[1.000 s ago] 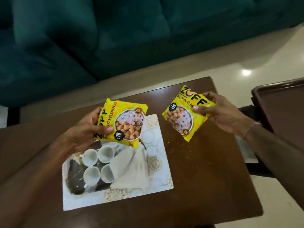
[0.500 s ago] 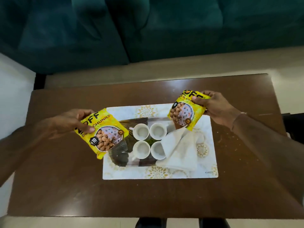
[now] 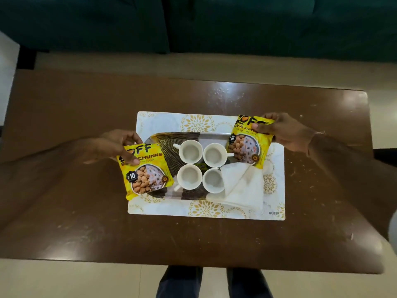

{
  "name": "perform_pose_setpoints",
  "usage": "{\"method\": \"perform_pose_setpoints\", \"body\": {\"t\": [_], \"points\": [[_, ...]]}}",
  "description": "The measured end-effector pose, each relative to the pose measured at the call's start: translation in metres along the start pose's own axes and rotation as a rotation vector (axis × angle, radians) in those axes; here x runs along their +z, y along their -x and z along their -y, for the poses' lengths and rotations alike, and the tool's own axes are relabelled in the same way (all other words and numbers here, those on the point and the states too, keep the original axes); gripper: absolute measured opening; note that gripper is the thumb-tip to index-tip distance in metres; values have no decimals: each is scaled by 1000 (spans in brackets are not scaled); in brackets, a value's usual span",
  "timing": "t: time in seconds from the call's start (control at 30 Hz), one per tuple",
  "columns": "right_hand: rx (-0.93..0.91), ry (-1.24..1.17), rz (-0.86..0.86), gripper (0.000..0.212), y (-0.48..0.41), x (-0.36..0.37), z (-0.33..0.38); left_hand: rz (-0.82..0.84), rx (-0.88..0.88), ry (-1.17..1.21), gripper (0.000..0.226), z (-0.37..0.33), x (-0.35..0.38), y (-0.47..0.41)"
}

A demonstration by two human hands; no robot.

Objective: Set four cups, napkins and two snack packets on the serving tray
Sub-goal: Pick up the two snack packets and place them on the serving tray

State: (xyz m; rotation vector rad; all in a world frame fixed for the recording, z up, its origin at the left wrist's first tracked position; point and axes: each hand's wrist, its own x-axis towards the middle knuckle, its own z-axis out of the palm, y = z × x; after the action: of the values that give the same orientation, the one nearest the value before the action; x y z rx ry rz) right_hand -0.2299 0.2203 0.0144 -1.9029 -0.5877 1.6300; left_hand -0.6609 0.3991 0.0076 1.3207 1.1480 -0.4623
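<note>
Both packets lowered toward the serving tray [image 3: 189,137] since half a second ago. At centre left, left hand [image 3: 111,147] pinching left snack packet [image 3: 147,171] over tray's left end; in the middle, four cups [image 3: 200,166] with napkins [image 3: 242,186] beside. At centre right, right hand [image 3: 283,131] gripping right snack packet [image 3: 249,143] by its top edge.
</note>
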Motion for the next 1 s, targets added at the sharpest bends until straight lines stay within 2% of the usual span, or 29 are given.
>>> {"method": "perform_pose_setpoints", "body": {"t": [0.1, 0.23, 0.57, 0.67, 0.77, 0.93, 1.0], "points": [[19, 14, 40, 10, -1, -5, -3, -22, 17, 16, 56, 2, 6, -4], [61, -10, 58, 27, 0, -13, -8, -32, 30, 36, 59, 4, 13, -8], [267, 122, 292, 25, 11, -11, -26, -19, 103, 62, 59, 1, 15, -9], [295, 165, 316, 37, 15, -5, -33, -34, 129, 47, 54, -2, 17, -9], [216, 280, 196, 48, 22, 4, -37, -111, 195, -34, 53, 0, 24, -10], [36, 396, -235, 64, 37, 17, -56, -446, 277, -175, 75, 10, 43, -10], [-55, 473, -339, 75, 50, 28, -69, -551, 359, -313, 79, 17, 54, -7]]}}
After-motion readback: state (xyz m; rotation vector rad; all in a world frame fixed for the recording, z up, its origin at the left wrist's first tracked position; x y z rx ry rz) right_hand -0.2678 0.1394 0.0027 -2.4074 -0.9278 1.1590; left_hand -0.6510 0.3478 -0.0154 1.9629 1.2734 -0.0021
